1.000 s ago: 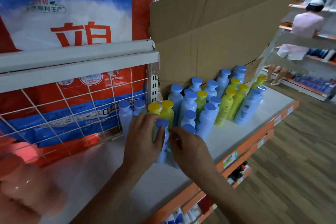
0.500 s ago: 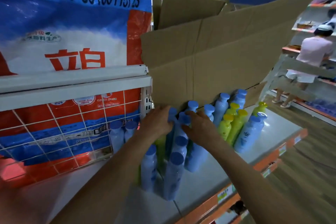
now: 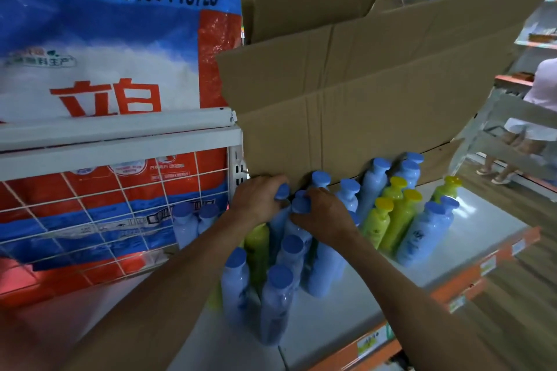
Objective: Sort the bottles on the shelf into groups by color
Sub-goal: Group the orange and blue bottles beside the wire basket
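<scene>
Head view, nearest first: two bare forearms reach in from the bottom edge over the white shelf (image 3: 470, 253), whose front lip is orange with price tags. Closest on the shelf stand three blue bottles (image 3: 275, 304) with blue caps, upright and packed tight, and a green bottle (image 3: 256, 247) shows just behind them, its cap hidden under the left arm. Past these, the left hand (image 3: 259, 200) is curled around the neck of a blue-capped bottle (image 3: 282, 192), the cap poking out between its fingers. Just beside it, touching, the right hand (image 3: 324, 214) is clenched over the top of another blue bottle (image 3: 300, 205). To the right stands a cluster of yellow-capped green bottles (image 3: 391, 220) with more blue ones around them, the far row against a cardboard box (image 3: 361, 105). Left of the hands, two blue bottles (image 3: 193, 220) sit behind a white wire grille (image 3: 114, 208), in front of a large red, white and blue sack (image 3: 105, 54). Far right, a person in pale clothes stands by another shelving unit (image 3: 512, 141).
</scene>
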`<state>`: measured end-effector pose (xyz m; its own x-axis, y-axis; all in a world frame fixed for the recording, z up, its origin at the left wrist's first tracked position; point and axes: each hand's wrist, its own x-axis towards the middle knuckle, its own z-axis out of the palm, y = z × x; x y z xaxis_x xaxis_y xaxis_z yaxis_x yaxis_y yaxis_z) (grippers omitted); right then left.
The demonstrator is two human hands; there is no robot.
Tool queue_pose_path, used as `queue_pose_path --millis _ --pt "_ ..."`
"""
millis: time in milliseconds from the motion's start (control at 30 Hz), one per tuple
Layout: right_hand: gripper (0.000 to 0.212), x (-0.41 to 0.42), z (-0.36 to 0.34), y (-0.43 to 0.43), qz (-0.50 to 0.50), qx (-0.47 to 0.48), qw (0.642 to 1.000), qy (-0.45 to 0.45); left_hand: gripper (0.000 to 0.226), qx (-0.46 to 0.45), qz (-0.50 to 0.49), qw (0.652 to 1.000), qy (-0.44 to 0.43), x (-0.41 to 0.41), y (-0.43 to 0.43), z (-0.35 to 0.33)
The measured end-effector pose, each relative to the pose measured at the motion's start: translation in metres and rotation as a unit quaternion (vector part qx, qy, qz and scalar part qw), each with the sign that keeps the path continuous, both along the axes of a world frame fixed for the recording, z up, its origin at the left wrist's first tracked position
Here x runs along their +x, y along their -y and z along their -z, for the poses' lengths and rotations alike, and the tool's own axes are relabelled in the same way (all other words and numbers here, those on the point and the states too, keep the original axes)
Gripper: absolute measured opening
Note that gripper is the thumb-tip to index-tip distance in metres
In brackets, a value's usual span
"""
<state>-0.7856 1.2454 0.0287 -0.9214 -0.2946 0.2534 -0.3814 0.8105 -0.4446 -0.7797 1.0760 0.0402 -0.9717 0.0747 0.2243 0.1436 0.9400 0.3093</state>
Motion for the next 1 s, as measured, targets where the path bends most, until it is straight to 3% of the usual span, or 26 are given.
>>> queue_pose_path --millis 333,567,733,1000 --pt "0.038 0.013 -0.068 -0.012 -0.018 -0.121 0.992 -0.040 0.047 0.070 0.010 0.983 -0.167 0.035 -0.004 -0.045" --pt "0.025 0.037 -0.114 -0.015 -0.089 -0.241 0.963 -0.081 0.042 0.069 0.000 0.968 -0.240 0.075 -0.008 -0.098" --pt "0.029 0.060 -0.146 -0.004 -0.152 -0.282 0.940 -0.116 0.037 0.137 -0.012 0.952 -0.272 0.112 0.003 -0.130" --pt "0.031 0.108 -0.157 0.046 -0.262 -0.321 0.909 -0.038 0.030 0.229 -0.049 0.935 -0.268 0.190 0.046 -0.148"
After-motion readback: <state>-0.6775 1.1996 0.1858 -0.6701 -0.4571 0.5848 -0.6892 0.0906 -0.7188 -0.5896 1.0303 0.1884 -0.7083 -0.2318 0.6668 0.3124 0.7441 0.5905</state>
